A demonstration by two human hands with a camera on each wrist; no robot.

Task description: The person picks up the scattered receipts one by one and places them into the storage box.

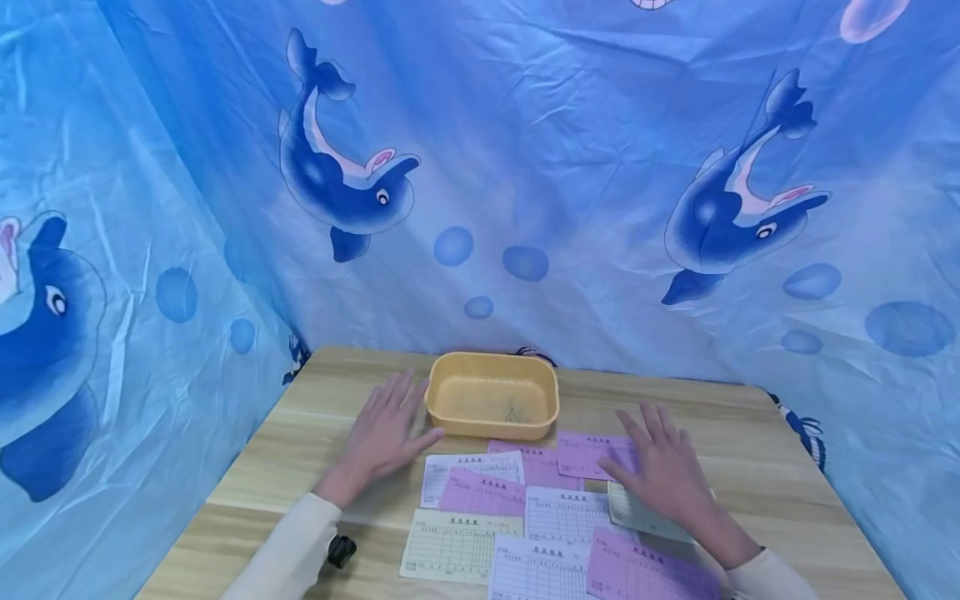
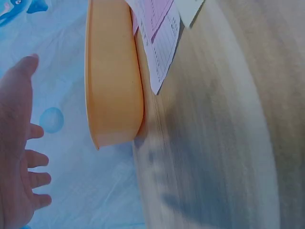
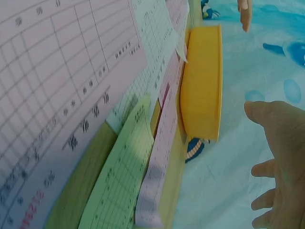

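My left hand (image 1: 383,433), fingers spread, is at the left of a yellow plastic basin (image 1: 491,429) and holds nothing. In the left wrist view a gap shows between that hand (image 2: 16,143) and the basin (image 2: 112,76). My right hand (image 1: 660,471) has its fingers extended above the right side of several printed paper slips, nearest a pink slip (image 1: 588,454) and a green slip (image 1: 652,517). The right wrist view shows this hand (image 3: 281,157) raised off the papers, with nothing in it. White slips (image 1: 570,512) and other pink slips (image 1: 483,493) overlap across the front middle.
Wood-grain tabletop (image 1: 255,492) lies under everything. A blue curtain (image 1: 525,183) printed with dolphins closes off the back and sides. Next to my left sleeve is a small black object (image 1: 342,551). Dark specks (image 1: 516,412) show inside the basin, too small to identify.
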